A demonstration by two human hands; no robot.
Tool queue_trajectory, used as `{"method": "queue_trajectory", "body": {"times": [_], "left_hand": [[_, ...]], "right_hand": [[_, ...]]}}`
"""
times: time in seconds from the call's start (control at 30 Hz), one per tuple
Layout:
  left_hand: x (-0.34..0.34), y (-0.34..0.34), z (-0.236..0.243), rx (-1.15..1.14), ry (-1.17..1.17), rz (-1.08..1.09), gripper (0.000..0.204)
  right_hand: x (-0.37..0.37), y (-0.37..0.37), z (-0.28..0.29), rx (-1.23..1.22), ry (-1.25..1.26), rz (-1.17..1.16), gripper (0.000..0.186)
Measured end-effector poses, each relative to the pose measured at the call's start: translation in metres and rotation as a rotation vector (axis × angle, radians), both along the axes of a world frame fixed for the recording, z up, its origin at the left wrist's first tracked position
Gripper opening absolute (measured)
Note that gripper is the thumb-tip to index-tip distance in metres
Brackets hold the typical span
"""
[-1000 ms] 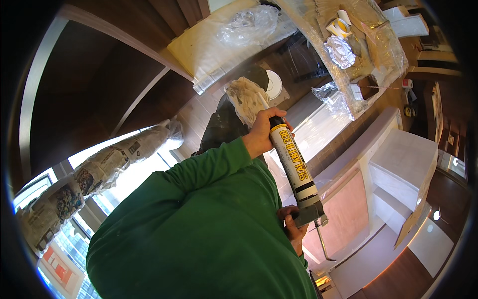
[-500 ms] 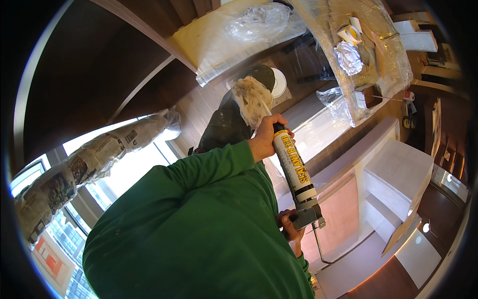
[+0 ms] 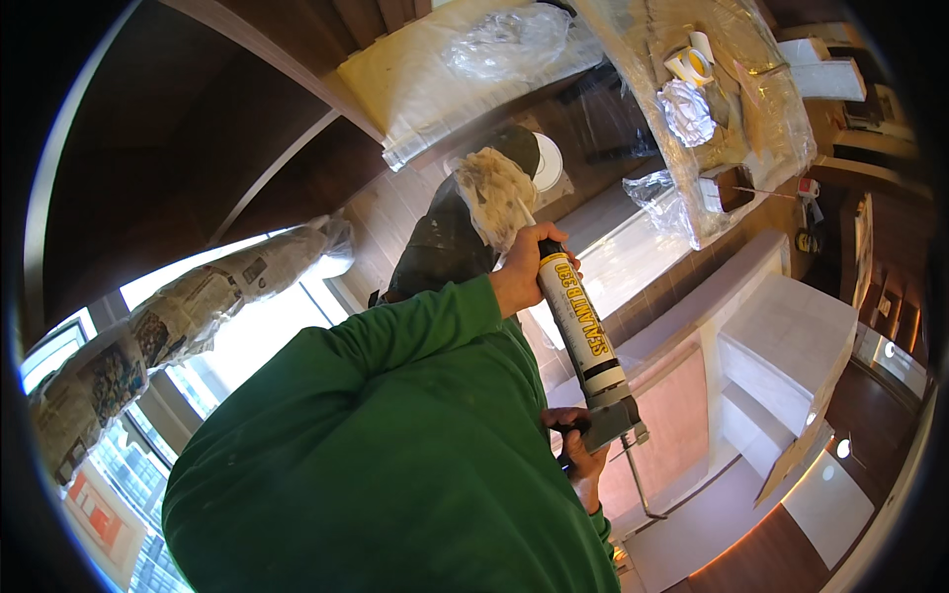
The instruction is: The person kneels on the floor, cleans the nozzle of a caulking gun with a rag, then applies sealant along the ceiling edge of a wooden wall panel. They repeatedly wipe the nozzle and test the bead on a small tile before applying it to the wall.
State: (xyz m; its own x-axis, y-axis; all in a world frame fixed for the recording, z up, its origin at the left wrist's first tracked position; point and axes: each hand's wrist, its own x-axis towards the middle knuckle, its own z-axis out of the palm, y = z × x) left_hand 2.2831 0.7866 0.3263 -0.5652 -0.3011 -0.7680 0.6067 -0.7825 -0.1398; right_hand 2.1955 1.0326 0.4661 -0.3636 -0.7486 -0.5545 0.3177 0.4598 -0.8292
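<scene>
**Sealant gun holds its line while the view drifts**

Sealant gun runs on a slant across the middle of the view, nozzle up and left, grey trigger frame down and right, its push rod trailing below. Compared with a second ago its pose against the green sleeve is nearly the same; what has shifted is the surroundings, which sit slightly differently in the frame, so the head has moved more than the tool. The left hand is closed around the top of the cartridge near the nozzle. The right hand is wrapped on the handle and trigger, partly hidden by the sleeve. A pale crumpled rag sits just above the left hand, touching it. The steady grip suggests the aiming goes on, with no bead visible at the tip.
</scene>
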Motion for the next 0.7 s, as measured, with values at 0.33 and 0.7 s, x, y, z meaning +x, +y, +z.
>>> {"method": "queue_trajectory", "body": {"times": [0.33,0.7], "left_hand": [[-0.003,0.0,-0.001,0.013,-0.067,-0.036,0.025],[-0.007,0.001,-0.018,-0.043,-0.031,-0.041,0.032]], "right_hand": [[-0.008,0.002,-0.003,0.04,-0.254,-0.014,0.021],[-0.01,-0.001,-0.005,0.014,-0.289,-0.038,0.023]]}}
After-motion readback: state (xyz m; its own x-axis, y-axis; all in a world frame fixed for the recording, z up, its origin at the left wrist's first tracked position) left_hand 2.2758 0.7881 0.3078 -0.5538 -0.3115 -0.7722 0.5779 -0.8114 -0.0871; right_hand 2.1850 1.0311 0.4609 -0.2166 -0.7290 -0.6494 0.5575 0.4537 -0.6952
